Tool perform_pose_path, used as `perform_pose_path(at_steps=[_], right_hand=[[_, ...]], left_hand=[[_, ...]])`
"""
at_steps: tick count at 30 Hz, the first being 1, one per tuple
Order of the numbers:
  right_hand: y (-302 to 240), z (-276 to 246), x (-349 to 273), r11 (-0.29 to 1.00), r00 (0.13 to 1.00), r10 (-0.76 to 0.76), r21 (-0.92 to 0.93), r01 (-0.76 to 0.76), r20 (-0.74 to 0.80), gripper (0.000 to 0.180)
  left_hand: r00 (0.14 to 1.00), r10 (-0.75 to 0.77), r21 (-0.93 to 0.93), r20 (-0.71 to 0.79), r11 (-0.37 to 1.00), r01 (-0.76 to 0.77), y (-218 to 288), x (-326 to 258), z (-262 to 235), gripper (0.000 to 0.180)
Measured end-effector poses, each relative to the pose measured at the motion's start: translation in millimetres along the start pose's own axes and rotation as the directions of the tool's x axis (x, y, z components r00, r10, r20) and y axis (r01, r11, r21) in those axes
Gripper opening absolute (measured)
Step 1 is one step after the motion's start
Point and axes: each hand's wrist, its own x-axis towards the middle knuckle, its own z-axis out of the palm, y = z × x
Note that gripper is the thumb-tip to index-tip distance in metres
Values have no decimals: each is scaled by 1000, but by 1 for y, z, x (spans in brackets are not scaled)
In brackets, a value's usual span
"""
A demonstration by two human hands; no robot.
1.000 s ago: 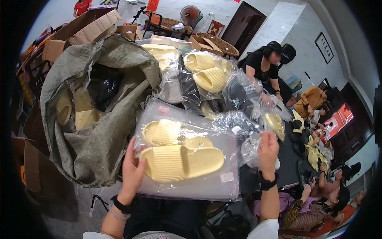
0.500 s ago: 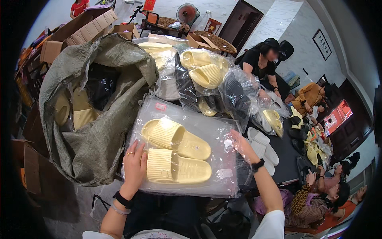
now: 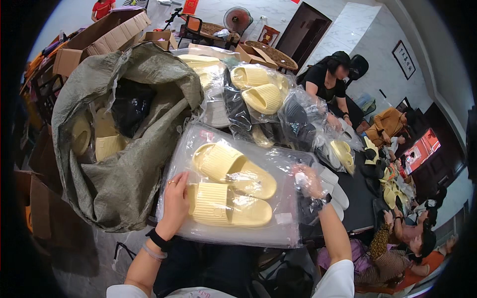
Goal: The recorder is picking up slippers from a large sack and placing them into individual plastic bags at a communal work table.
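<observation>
Two pale yellow ribbed slide slippers (image 3: 231,204) lie side by side on a stack of clear plastic bags (image 3: 198,234), their open heel ends toward the right. Shiny film covers at least part of them. My left hand (image 3: 176,202) is beside the left ends of the slippers, palm down and fingers stretched, touching the near slipper and the plastic. At the right side of the stack, my right hand (image 3: 309,183) has its fingers closed on the plastic film, with a crumpled whitish patch at the fingertips. Film partly veils those fingers.
On the left stands a large open grey-green woven sack (image 3: 119,184) holding bagged slippers. Bagged yellow, grey and black slippers (image 3: 263,98) pile up beyond the stack. Loose white slippers (image 3: 338,193) lie on the black table (image 3: 357,211) at right. Other people (image 3: 328,82) work along it.
The slippers have shifted slightly right, and film now shines over their heel ends. My right hand has closed on the plastic; my left hand has moved a little right, its fingers nearer together.
</observation>
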Motion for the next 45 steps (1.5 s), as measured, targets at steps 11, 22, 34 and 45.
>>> perform_pose_path(at_steps=[11, 22, 34, 45], right_hand=[[-34, 31, -51, 760, 937, 348, -592, -267, 25, 42], [-63, 56, -50, 742, 971, 157, -670, 5, 181, 46], [-63, 168, -5, 614, 769, -190, -538, 578, 610, 30], [-36, 14, -63, 342, 827, -349, -761, 551, 442, 12]], left_hand=[[985, 38, 222, 166, 972, -75, 13, -23, 7, 55], [977, -17, 285, 215, 957, -46, 7, -26, 7, 56], [974, -15, 276, 228, 960, -50, 7, -27, 8, 61], [959, -54, 446, 278, 892, -79, 14, -28, 11, 86]])
